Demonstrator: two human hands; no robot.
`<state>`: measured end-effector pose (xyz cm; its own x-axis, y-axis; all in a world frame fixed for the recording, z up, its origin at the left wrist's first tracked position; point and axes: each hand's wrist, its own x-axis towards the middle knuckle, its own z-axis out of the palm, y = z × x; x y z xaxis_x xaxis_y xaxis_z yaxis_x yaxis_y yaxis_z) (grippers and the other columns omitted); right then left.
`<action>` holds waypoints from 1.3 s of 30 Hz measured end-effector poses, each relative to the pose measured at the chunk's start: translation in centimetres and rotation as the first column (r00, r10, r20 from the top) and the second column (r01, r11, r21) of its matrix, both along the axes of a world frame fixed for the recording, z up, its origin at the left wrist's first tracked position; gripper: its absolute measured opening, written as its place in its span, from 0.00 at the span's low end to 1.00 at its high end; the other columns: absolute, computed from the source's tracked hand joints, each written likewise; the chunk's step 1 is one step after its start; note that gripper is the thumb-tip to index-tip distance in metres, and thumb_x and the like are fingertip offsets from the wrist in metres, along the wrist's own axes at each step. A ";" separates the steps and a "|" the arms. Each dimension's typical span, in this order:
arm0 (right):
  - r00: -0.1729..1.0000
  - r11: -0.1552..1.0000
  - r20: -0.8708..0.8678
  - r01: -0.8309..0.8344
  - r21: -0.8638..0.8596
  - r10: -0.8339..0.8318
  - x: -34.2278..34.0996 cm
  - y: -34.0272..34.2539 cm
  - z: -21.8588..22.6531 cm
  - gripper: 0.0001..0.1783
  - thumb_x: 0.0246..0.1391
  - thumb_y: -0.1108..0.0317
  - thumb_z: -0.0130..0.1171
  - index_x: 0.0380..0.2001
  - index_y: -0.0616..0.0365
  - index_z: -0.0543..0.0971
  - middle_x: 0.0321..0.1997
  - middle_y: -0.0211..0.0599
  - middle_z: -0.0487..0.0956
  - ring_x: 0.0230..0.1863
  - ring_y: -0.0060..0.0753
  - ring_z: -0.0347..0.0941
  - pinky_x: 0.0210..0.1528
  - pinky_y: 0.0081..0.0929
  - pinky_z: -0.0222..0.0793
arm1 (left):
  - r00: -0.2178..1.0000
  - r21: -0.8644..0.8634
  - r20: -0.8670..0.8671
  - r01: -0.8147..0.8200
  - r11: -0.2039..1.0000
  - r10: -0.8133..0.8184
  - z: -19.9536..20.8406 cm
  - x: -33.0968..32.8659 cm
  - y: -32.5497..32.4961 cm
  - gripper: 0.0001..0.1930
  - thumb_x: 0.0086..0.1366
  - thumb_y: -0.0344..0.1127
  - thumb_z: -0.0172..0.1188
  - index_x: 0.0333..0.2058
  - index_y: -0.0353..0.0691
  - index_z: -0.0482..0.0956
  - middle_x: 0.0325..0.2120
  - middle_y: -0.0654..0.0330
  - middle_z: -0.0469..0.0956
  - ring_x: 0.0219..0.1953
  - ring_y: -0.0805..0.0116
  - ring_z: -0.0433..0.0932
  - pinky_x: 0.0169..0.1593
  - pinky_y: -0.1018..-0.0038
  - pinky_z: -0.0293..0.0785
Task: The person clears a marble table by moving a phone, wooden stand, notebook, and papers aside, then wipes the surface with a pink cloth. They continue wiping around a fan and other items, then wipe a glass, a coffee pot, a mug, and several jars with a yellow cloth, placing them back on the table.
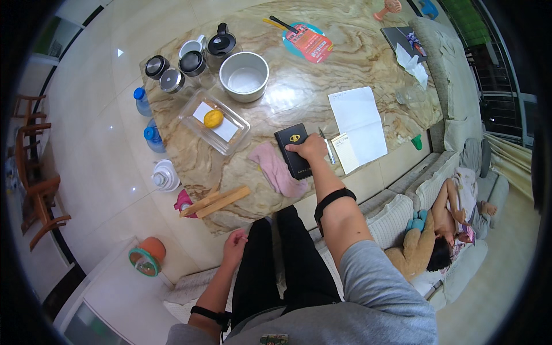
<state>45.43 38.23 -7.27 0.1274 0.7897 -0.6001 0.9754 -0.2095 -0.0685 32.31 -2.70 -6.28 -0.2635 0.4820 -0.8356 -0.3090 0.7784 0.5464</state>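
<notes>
A black notebook (291, 155) with a gold emblem lies near the table's front edge. My right hand (310, 148) grips its right side, thumb on the cover; its other fingers are partly hidden. My left hand (234, 247) hangs by my left thigh, below the table edge, fingers loosely curled, with nothing seen in it. Just right of my right hand is a pen (328, 147). Beside that, a small cream notepad (344, 154) overlaps a large creased white sheet (361, 123). A pink cloth (276, 169) lies left of the notebook.
On the marble table (299, 95) are a clear tray (241, 137) with a yellow lemon (213, 119), a metal pot (244, 77), several jars and jugs, wooden strips (221, 201) and a red fan-shaped card (310, 43). A person (445, 227) lies on the sofa at right.
</notes>
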 end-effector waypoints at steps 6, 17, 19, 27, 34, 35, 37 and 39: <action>0.943 0.992 -0.331 0.006 0.124 0.036 1.9 -1.8 -1.2 0.41 0.37 0.45 0.78 0.45 0.66 0.76 0.41 0.54 0.83 0.45 0.52 0.81 0.48 0.42 0.75 | 0.998 0.088 0.027 0.050 0.995 -0.052 1.3 0.6 1.4 0.14 0.71 0.28 0.55 0.54 0.36 0.75 0.45 0.58 0.80 0.47 0.69 0.79 0.54 0.73 0.74; 0.614 0.854 -0.746 -0.215 -0.473 -0.259 6.1 -7.6 7.5 0.31 0.55 0.48 0.67 0.46 0.69 0.78 0.41 0.46 0.82 0.44 0.35 0.78 0.47 0.33 0.74 | 0.861 0.299 0.419 -0.431 0.851 0.289 5.4 5.9 13.5 0.19 0.70 0.29 0.59 0.58 0.38 0.69 0.51 0.59 0.78 0.52 0.71 0.76 0.58 0.73 0.72; 0.724 0.940 -0.683 -0.160 -0.301 -0.096 6.7 -6.3 6.6 0.27 0.55 0.52 0.67 0.45 0.68 0.78 0.41 0.51 0.82 0.44 0.43 0.79 0.47 0.37 0.74 | 0.822 0.237 0.465 -0.474 0.848 0.329 5.6 5.8 14.1 0.18 0.70 0.29 0.59 0.56 0.39 0.71 0.51 0.61 0.78 0.52 0.72 0.76 0.57 0.73 0.72; 0.948 0.934 -0.172 -0.210 0.288 0.266 9.5 -0.1 -2.9 0.22 0.47 0.65 0.70 0.42 0.64 0.74 0.41 0.56 0.78 0.42 0.60 0.77 0.43 0.49 0.74 | 0.772 0.126 0.415 -0.573 0.810 0.481 5.0 7.5 15.2 0.13 0.70 0.32 0.60 0.52 0.40 0.74 0.47 0.62 0.80 0.48 0.73 0.77 0.54 0.72 0.74; 0.866 0.899 -0.278 -0.343 0.273 0.415 12.0 2.5 -3.2 0.11 0.48 0.70 0.60 0.36 0.62 0.76 0.40 0.55 0.77 0.41 0.58 0.76 0.43 0.49 0.73 | 0.822 0.128 0.365 -0.510 0.851 0.438 3.9 13.6 21.6 0.13 0.69 0.31 0.61 0.51 0.40 0.73 0.46 0.63 0.80 0.47 0.73 0.77 0.53 0.73 0.74; 0.860 0.900 -0.306 -0.324 0.290 0.408 12.6 2.7 -2.5 0.11 0.48 0.69 0.60 0.36 0.62 0.76 0.40 0.56 0.77 0.41 0.59 0.76 0.43 0.49 0.73 | 0.830 0.145 0.365 -0.498 0.855 0.422 3.6 14.3 22.6 0.13 0.69 0.31 0.61 0.51 0.40 0.73 0.46 0.63 0.80 0.47 0.73 0.77 0.53 0.73 0.74; 0.848 0.913 -0.384 -0.246 0.324 0.365 14.1 3.4 -1.3 0.12 0.50 0.69 0.57 0.37 0.64 0.76 0.40 0.57 0.75 0.43 0.59 0.75 0.45 0.48 0.73 | 0.833 0.117 0.369 -0.482 0.868 0.413 3.1 15.7 24.1 0.13 0.69 0.31 0.61 0.51 0.40 0.73 0.45 0.63 0.80 0.47 0.74 0.77 0.53 0.74 0.74; 0.896 0.952 -0.359 -0.180 0.247 0.263 15.9 4.5 -0.9 0.12 0.49 0.69 0.56 0.36 0.65 0.75 0.40 0.56 0.74 0.42 0.59 0.75 0.46 0.49 0.74 | 0.840 0.126 0.379 -0.462 0.878 0.388 2.3 16.8 25.6 0.14 0.70 0.31 0.60 0.52 0.40 0.73 0.46 0.63 0.80 0.47 0.73 0.78 0.53 0.73 0.74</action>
<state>61.28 42.78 -8.13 -0.2722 0.8792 -0.3910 0.8835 0.0674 -0.4635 49.06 22.93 -3.95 -0.2069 0.5557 -0.8052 -0.7744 0.4100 0.4819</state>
